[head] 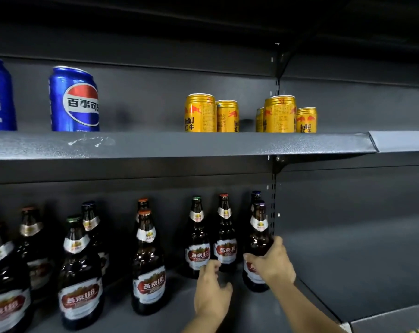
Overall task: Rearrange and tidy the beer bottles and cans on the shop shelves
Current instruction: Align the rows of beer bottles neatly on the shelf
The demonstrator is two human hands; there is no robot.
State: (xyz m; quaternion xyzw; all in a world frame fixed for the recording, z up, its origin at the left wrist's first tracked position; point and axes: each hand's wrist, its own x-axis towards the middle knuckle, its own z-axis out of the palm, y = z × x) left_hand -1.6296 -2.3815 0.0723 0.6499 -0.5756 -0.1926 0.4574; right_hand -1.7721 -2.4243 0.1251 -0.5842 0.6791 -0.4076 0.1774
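Upper shelf: two blue Pepsi cans [74,100], one cut off at the left edge, plus five gold Red Bull cans [200,113], in a pair and a trio. Lower shelf: ten dark brown glass beer bottles [149,263], maybe more hidden behind in the dark. Two hands.

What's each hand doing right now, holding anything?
Left hand: fingers loosely curled by the green-capped bottle, holding nothing.
Right hand: gripping the purple-capped bottle around its body.

hands [269,265]: 2, bare | forearms: bare, no sleeves | no gloves
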